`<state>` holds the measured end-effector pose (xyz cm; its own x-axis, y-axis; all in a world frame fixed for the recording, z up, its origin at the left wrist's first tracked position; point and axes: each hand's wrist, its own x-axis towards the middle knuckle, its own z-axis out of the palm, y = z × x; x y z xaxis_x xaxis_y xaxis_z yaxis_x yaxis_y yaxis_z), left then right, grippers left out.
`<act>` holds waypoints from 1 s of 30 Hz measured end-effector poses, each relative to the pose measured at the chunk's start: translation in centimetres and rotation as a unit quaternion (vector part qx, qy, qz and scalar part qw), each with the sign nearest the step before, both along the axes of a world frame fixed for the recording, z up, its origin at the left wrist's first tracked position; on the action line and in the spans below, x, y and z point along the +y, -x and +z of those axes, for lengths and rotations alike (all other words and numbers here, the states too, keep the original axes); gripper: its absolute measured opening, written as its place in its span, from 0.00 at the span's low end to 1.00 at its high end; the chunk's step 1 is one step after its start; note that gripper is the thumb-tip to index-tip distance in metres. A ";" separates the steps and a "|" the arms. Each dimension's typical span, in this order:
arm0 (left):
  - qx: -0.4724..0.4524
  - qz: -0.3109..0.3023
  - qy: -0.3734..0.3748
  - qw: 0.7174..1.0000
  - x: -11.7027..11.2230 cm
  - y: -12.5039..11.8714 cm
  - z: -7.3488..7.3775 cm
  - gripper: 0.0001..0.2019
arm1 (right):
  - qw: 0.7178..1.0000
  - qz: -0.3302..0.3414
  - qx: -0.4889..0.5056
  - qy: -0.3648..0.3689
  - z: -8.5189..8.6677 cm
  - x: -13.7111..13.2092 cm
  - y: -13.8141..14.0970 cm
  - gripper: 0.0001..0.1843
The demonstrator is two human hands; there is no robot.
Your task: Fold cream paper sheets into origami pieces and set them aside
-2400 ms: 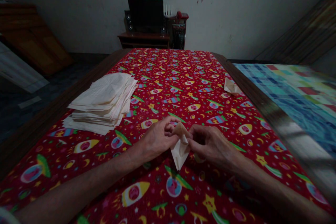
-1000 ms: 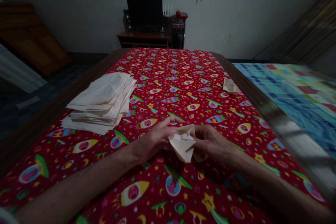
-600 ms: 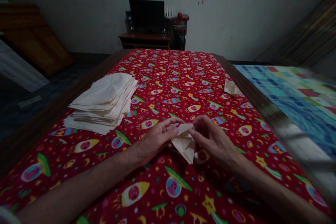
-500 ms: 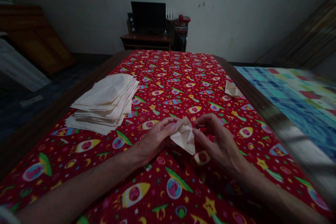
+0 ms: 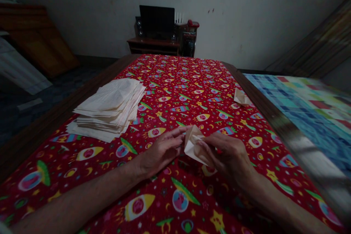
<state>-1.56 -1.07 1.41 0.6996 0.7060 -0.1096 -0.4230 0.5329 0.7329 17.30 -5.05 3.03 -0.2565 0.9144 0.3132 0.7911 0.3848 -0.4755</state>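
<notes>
A small folded piece of cream paper [image 5: 196,147] is held just above the table at the near middle. My right hand [image 5: 230,153] pinches its right side between thumb and fingers. On the other side, my left hand [image 5: 164,150] has its fingers stretched out, with the index fingertip at the paper's upper left edge and the thumb off the paper. Part of the paper is hidden behind the right hand's fingers. Another folded paper piece [image 5: 241,97] lies near the table's right edge.
A stack of loose paper sheets [image 5: 109,98] sits on the left of the red patterned tablecloth [image 5: 175,117]. Beyond the table's far end stands a desk [image 5: 153,46] with a monitor [image 5: 157,21]. A bed-like surface with a checkered cover [image 5: 301,109] is on the right.
My left thumb has come off the paper. My right hand has moved in and now grips it, and the paper has turned and shifted slightly right.
</notes>
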 end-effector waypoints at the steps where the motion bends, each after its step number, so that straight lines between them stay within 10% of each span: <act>1: -0.006 0.001 0.001 1.000 0.0 0.0 0.0 0.18 | 1.000 0.003 0.015 0.008 0.0 0.0 0.0 0.17; 8: 0.072 0.025 -0.087 0.993 0.1 0.9 -0.4 0.27 | 0.991 -0.047 0.113 0.055 0.9 0.6 -1.2 0.18; 13: 0.114 0.047 -0.177 0.977 0.7 1.6 -1.8 0.23 | 0.964 -0.233 0.124 0.010 3.9 4.5 -7.8 0.20; 20: 0.125 0.040 -0.152 0.980 1.0 1.3 -2.3 0.14 | 0.923 -0.350 -0.156 0.045 6.9 11.7 -17.4 0.24; 30: 0.137 0.027 -0.143 0.980 1.0 1.4 -2.6 0.13 | 0.873 -0.343 -0.331 0.108 5.8 14.8 -17.5 0.19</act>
